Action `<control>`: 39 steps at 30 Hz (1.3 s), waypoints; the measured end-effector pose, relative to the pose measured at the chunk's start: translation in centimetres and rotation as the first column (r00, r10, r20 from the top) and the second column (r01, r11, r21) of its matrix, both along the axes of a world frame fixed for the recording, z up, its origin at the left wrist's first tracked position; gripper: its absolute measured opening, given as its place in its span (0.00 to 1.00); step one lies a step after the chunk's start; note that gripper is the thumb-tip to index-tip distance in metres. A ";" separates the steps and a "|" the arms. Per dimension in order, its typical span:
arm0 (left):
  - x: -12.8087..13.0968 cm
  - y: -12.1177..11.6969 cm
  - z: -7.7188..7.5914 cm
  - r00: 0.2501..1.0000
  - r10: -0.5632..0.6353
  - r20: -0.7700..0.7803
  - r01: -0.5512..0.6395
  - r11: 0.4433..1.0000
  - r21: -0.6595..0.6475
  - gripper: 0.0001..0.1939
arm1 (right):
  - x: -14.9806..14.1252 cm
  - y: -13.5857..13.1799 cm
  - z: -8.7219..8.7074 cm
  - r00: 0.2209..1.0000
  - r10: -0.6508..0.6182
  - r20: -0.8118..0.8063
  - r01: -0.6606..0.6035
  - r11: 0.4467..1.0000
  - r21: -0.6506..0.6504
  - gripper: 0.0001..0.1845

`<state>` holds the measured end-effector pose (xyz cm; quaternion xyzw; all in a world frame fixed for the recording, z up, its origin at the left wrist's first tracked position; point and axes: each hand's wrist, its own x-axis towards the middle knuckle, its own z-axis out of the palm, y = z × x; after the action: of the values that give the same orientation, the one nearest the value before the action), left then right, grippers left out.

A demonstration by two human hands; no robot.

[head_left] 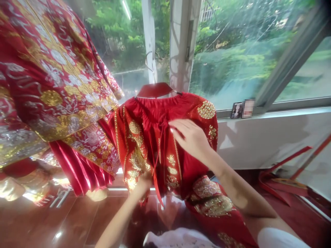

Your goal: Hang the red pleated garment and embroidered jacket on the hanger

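One red gathered-neck garment with gold embroidery (pixel 168 148): hung at the middle of the scene, front facing near.
Red fabric tie (pixel 162 122): knotted at the garment's neckline, long ends falling down the front.
Right hand (pixel 190 136): over the garment's front, right of the tie; fingers close together, lightly bent, tips just beside the knot; cannot tell whether they pinch anything.
Left hand (pixel 144 181): at the garment's lower left, against a gold-embroidered part; fingers mostly hidden, so cannot tell whether it grips.
Thin curved metal hook (pixel 146 62): above the garment's neckline.
Large red robe with silver and gold embroidery (pixel 59 72): hung at left, beside the garment.
Pleated shiny red skirt (pixel 80 168): below the robe, left.
Pale-framed glass window (pixel 183 38): far side, greenery beyond it.
Two small upright picture cards (pixel 236 110): at the window's foot, far right; one pixelated.
Red long-handled dustpan (pixel 287 187): right, on the floor.
Glossy reddish tiled floor (pixel 77 220): near left.
White sleeve (pixel 280 237): near right, on the right arm.
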<state>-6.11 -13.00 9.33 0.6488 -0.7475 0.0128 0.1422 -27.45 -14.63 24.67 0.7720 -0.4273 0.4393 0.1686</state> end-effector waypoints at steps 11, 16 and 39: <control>-3.7 -6.1 14.1 0.888 -0.385 0.250 0.459 0.745 -0.484 0.15 | -2.2 -4.4 -0.6 0.958 -0.101 -0.268 0.131 0.986 0.098 0.19; -2.1 -4.0 11.4 0.832 -0.466 0.300 0.551 0.750 -0.366 0.15 | -3.2 -1.4 -1.8 0.945 0.086 -0.314 -0.032 0.984 0.175 0.19; -1.3 -1.8 9.7 0.842 -0.394 0.369 0.507 0.812 -0.290 0.09 | 5.1 0.1 -11.2 0.875 -0.058 0.480 -0.220 0.836 0.503 0.18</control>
<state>-7.45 -14.76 19.07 0.4021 -0.8767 0.2168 0.1509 -22.31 -14.51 13.43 0.6732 -0.5278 0.4832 -0.1865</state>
